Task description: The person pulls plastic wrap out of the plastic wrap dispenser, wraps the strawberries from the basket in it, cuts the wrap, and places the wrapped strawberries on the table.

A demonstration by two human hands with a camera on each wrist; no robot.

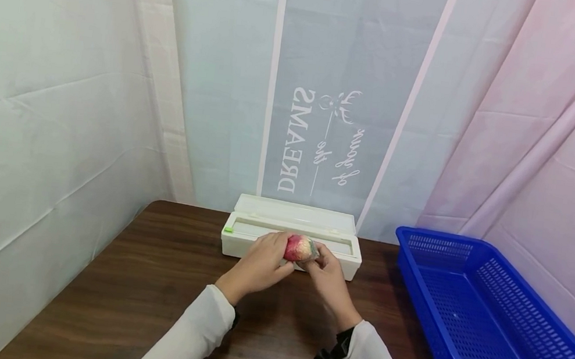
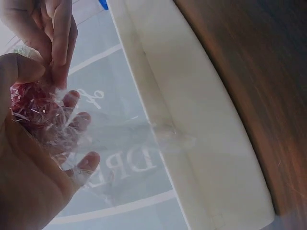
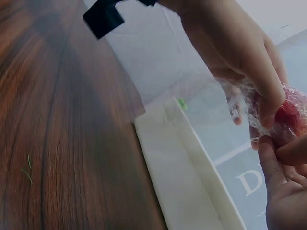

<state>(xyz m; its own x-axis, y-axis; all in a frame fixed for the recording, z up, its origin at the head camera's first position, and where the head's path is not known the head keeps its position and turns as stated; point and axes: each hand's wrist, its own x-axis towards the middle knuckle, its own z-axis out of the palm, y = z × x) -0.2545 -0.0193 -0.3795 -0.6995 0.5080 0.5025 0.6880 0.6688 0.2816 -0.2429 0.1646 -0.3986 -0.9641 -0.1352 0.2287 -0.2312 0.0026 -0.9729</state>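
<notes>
A round red-and-yellow fruit [image 1: 298, 248] is wrapped in clear cling film and held up between both hands. My left hand [image 1: 261, 263] grips it from the left, fingers curled round it. On the other side, my right hand [image 1: 329, 279] pinches the film at the fruit's right end. Loose, crinkled cling film [image 2: 109, 132] trails off the fruit past the left fingers in the left wrist view. Just behind the hands stands a white cling film dispenser [image 1: 238, 248], its lid [image 1: 294, 212] raised and a green slider [image 1: 228, 229] at its left end.
To the right stands a blue plastic basket [image 1: 425, 317] with slotted walls. The dark wooden table [image 1: 151, 276] runs back to a printed curtain [image 1: 226, 109]. A few small green sprigs [image 3: 28, 170] lie on the wood in the right wrist view.
</notes>
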